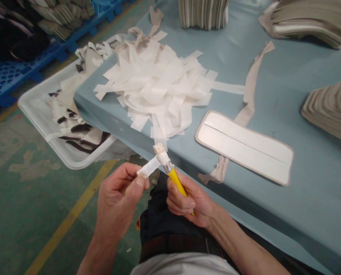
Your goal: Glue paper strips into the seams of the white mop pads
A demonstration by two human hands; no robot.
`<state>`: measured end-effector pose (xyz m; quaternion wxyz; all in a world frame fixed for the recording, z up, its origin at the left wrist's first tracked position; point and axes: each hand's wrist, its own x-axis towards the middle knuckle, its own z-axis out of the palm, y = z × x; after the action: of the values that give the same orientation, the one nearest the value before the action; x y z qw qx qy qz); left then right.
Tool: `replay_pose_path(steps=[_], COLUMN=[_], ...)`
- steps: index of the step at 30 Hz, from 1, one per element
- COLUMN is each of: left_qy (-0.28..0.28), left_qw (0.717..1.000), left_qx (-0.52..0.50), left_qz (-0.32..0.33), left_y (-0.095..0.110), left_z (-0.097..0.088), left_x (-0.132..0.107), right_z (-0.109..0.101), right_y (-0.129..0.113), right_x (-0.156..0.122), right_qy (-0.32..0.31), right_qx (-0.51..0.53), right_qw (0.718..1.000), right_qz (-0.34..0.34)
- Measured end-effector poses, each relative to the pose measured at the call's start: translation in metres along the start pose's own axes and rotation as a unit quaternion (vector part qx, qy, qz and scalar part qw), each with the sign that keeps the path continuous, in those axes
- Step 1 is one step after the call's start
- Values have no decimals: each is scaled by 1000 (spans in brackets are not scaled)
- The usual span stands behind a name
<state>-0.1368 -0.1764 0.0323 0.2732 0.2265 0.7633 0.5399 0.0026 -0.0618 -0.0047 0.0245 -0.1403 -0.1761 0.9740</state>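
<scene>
Between finger and thumb, my left hand pinches the end of a white tape strip. The strip runs to the head of a brush with a yellow handle and pale bristles, and white material wraps around the brush head. My right hand is closed around the yellow handle, bristles pointing up and away from me. Just beyond the brush lies a loose heap of white strips on the table. To the right rests a flat white panel with beige edging and a lengthwise line, a beige fabric strap passing under it.
The table has a blue-grey cover. Stacks of beige-edged pieces stand at the back and right. Left of the table, a white plastic tub holds fabric pieces. Blue pallets with goods lie on the green floor.
</scene>
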Motion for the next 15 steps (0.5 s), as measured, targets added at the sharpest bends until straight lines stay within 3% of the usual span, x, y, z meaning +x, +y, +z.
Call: replay_pose_path(steps=[5,15], left_qy=[-25,14], left_qw=[1000,1000], left_qx=[-13,-2], left_qz=[-2,-11], left_y=[-5,-3], left_z=[-6,3], left_x=[3,2], right_z=[-2,-2], right_y=[3,2], right_x=[2,1], right_qy=[19,53], right_qx=[-27,-62], right_qw=[999,996], right_qz=[-16,-33])
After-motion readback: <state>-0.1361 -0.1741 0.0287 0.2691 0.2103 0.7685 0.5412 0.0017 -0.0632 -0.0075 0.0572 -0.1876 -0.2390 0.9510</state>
